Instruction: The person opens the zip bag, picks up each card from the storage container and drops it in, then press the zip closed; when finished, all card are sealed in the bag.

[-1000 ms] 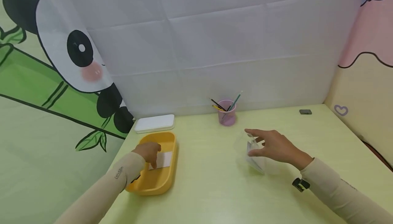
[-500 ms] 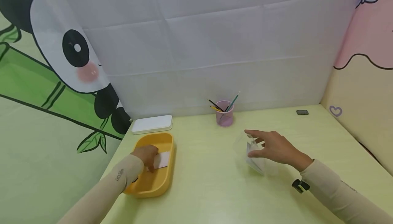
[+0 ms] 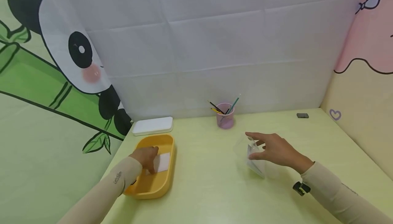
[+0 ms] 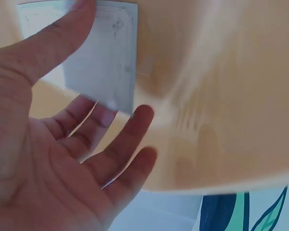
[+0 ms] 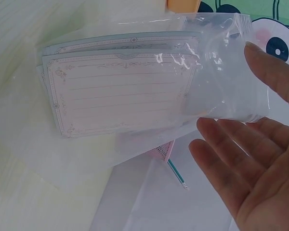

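At 9 o'clock we see the left hand [image 3: 146,157] in the shallow yellow plastic tray [image 3: 165,183], thumb and fingers pinching a white lined note card [image 4: 102,67] that lies on the tray floor. At 3 o'clock the right hand [image 3: 274,148], fingers spread wide and relaxed, touches a clear plastic zip bag [image 5: 149,106] w/ more lined cards inside [image 5: 120,98], propped on the pale green table [image 3: 208,183]. At 12 o'clock: pink pen cup [image 3: 225,117].
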### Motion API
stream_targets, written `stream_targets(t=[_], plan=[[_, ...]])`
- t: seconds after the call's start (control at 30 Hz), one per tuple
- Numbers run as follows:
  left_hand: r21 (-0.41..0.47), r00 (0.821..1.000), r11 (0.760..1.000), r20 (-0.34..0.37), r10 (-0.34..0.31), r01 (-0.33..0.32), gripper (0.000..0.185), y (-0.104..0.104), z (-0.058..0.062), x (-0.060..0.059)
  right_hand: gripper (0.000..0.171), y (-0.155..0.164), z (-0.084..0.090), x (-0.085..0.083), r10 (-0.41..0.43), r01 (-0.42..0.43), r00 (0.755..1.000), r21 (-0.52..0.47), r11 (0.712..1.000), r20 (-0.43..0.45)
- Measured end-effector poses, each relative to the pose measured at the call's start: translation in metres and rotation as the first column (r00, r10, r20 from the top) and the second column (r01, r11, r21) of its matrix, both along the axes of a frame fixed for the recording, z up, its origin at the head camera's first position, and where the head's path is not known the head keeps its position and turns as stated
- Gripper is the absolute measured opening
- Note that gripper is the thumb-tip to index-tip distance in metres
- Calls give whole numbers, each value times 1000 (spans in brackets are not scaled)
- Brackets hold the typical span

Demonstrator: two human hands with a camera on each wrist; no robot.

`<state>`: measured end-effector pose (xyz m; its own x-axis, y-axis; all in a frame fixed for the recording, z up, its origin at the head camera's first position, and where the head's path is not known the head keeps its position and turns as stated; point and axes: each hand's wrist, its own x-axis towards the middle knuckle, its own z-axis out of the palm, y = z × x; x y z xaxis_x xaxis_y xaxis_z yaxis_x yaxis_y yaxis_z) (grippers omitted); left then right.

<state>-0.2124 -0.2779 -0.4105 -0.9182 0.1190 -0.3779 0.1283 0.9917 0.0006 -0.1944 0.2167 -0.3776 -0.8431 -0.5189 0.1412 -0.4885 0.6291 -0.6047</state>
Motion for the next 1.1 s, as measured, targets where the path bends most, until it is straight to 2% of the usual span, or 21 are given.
stream_targets(t=[0.13,0.43,0.53,0.73,0.97,1.1], plan=[[47,999,998,11,43,-44,70,-1,-3,1,81,1,-1,0,2,-2,1000,3,1000,-1],[121,1000,993,-6,9,-8,67,-2,-8,4,81,2,-2,0,-1,1,1000,5,1000,-2],[111,1000,994,6,5,-6,67,-3,-10,6,80,2,-3,-1,-5,5,1000,7,1000,-2],[106,997,994,76,14,-22,67,0,-9,8,81,2,-3,-1,-6,6,1000,10,1000,-5],[66,999,997,21,-27,25,60,1,-4,12,80,1,-3,-2,2,-2,1000,8,1000,-16],[22,999,999,23,-37,36,54,-1,-3,13,80,1,-4,-1,2,-2,1000,1,1000,-18]])
